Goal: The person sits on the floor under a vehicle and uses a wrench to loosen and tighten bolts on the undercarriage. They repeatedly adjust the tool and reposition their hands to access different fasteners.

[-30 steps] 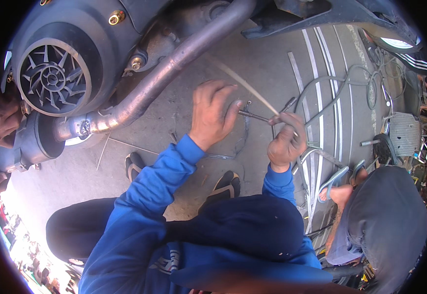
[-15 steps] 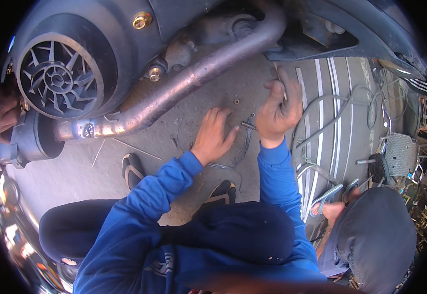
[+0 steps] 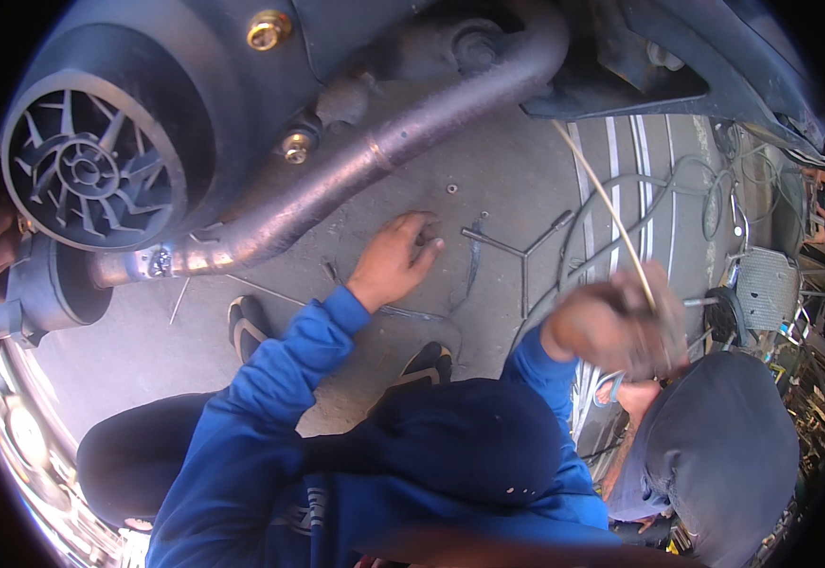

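The blurred right hand (image 3: 621, 324) grips a thin, pale rod (image 3: 609, 201) slanting toward a dark panel (image 3: 613, 100), its lower end indistinct; the half-open left hand (image 3: 394, 261) hangs near a bent metal pipe (image 3: 327, 192).

Person's bare hands (image 3: 394, 262): two, near centre and at 3 o'clock. Pale rod (image 3: 609, 201): one, at 2. Three-armed wrench (image 3: 524, 255): one, at 2. Small metal pieces (image 3: 451, 188): two, at 1. Brassy bolts (image 3: 269, 31): two, at 11. Exhaust pipe (image 3: 375, 158): one, at 11. Fan wheel (image 3: 85, 171): one, at 10.
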The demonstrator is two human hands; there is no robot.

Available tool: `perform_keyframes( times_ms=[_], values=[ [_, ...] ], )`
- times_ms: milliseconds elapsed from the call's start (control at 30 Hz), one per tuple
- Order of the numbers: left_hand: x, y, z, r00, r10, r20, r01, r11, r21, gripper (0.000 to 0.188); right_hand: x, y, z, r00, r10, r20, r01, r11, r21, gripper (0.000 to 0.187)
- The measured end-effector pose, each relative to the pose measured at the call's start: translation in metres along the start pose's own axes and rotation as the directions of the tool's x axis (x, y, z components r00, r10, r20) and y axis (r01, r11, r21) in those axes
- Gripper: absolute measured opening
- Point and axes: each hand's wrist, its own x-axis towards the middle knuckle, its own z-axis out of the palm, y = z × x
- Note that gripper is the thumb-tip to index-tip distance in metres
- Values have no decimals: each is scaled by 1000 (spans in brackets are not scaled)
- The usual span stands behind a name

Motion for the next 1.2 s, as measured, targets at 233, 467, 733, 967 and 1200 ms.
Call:
perform_keyframes(
  times_ms=[233,467,733,967,1200],
  values=[
    [-4,4,2,993,-33,116,32,999,10,30,109,-30,-41,934,-351,-66,339,813,473,30],
    [-5,17,16,978,88,189,-99,994,51,26,94,-22,48,810,-447,381,282,865,415,18],
    [-13,4,14,990,14,143,-9,999,-32,21,82,-31,88,772,-258,581,117,956,269,11],
    [-1,1,9,989,-129,71,139,978,-158,24,81,-33,97,761,-356,542,232,930,286,9],
    [-1,1,10,991,-124,44,129,985,-112,25,79,-33,97,779,-219,587,67,961,269,9]
  ],
)
